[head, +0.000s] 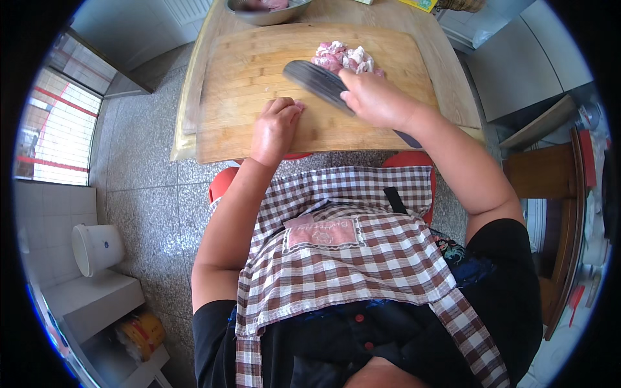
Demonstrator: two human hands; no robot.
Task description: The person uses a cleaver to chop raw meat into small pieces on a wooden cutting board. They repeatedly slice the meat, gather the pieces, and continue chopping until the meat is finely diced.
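My right hand (371, 97) grips a dark-bladed kitchen knife (320, 85), which is tilted and slightly blurred above the wooden cutting board (233, 63). Part of its handle shows below my wrist. On the board, my left hand (275, 127) has its fingers curled over a small piece of raw meat (299, 105); only the piece's right end shows. Beyond the knife lies a pile of cut raw meat (344, 57), pink with whitish parts, partly covered by the blade and my right hand.
A metal bowl (269, 13) with raw meat stands at the table's far left. The wooden table (453, 92) extends past the board. A yellow package (419, 4) sits at the far right edge. On the left, a white bucket (99, 250) rests by the wall.
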